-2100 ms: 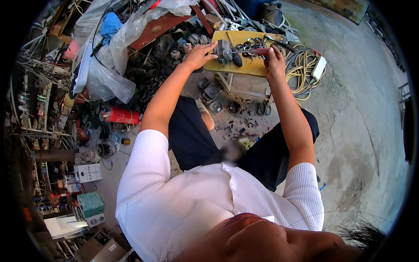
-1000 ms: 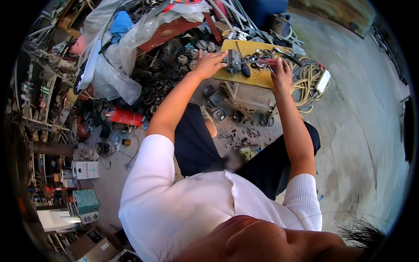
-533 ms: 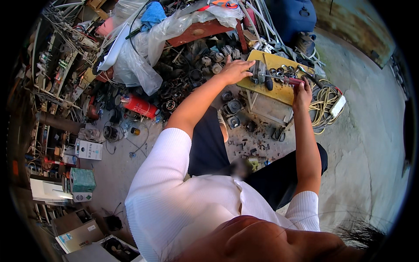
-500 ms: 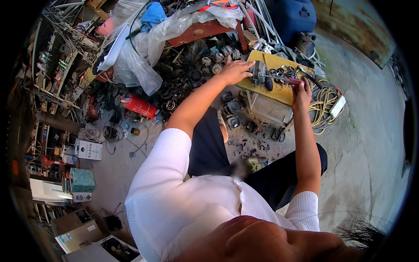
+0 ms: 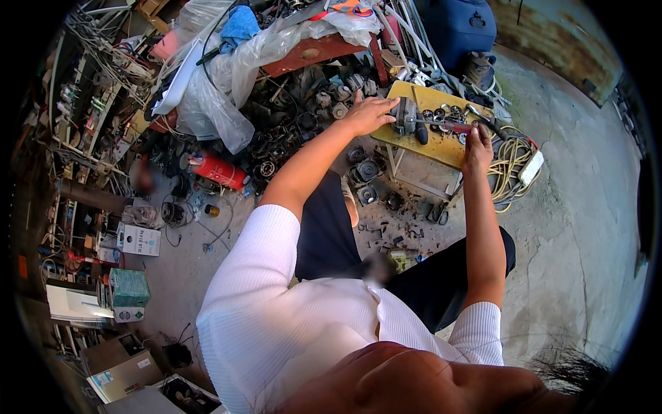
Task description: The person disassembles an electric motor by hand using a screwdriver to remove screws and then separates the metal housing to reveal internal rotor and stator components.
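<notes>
On a yellow stool top (image 5: pixel 445 152), a grey metal housing (image 5: pixel 406 114) sits at the left end. My left hand (image 5: pixel 367 112) has its fingers apart, with fingertips against the housing's left side. My right hand (image 5: pixel 477 146) grips the red handle of a screwdriver (image 5: pixel 456 127), whose shaft lies across toward the housing; whether the tip touches it is hard to tell. A short dark-handled object (image 5: pixel 421 134) lies just right of the housing. Small rings and parts (image 5: pixel 441 114) and a long dark-handled tool (image 5: pixel 483 119) lie along the back of the top.
Beside the stool are coiled cables (image 5: pixel 510 169) and a white power strip (image 5: pixel 530 168). Scrap parts (image 5: pixel 365 172) litter the floor. A red cylinder (image 5: pixel 217 170), plastic sheeting (image 5: pixel 227 110) and piled junk fill the left. A blue container (image 5: pixel 458 38) stands behind.
The view has shifted, so the stool sits farther right in the picture than two seconds ago. Both hands keep their places at the housing and screwdriver; my right fingers have moved slightly on the handle.
</notes>
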`<state>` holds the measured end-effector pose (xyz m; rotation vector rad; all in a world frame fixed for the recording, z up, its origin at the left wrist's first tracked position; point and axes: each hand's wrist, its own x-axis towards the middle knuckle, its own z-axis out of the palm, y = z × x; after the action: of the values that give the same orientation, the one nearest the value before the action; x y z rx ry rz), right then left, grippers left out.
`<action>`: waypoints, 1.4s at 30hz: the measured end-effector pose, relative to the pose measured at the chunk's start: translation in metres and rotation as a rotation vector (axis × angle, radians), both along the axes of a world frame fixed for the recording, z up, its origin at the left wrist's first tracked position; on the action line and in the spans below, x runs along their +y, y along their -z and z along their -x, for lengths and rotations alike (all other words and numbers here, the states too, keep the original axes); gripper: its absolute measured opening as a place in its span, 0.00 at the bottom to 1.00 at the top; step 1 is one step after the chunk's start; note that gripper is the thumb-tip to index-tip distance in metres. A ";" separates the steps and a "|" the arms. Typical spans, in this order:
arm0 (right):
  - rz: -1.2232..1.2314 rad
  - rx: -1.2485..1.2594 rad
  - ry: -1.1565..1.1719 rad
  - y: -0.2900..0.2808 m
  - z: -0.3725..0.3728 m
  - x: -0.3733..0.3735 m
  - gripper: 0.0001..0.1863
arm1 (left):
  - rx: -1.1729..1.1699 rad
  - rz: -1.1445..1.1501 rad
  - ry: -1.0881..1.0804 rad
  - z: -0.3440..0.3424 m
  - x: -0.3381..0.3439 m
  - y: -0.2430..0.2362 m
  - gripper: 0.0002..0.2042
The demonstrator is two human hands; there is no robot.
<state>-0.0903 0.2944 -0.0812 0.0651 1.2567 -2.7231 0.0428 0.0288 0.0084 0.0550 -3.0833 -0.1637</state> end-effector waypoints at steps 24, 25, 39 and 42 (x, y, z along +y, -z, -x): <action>-0.143 -0.124 -0.066 -0.029 -0.025 0.000 0.20 | 0.001 -0.017 -0.009 0.000 -0.004 0.007 0.28; -0.139 -0.132 -0.068 -0.024 -0.019 0.002 0.21 | -0.003 -0.017 -0.008 0.001 -0.003 0.006 0.28; -0.137 -0.170 -0.083 -0.035 -0.031 -0.002 0.20 | 0.004 -0.044 -0.016 -0.004 -0.005 0.008 0.28; -0.126 -0.102 -0.087 -0.014 -0.015 0.002 0.19 | 0.014 -0.045 0.001 0.000 -0.003 0.006 0.29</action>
<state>-0.0755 0.2966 -0.0676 0.1563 1.3671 -2.5315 0.0429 0.0253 0.0027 0.0539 -3.0662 -0.2323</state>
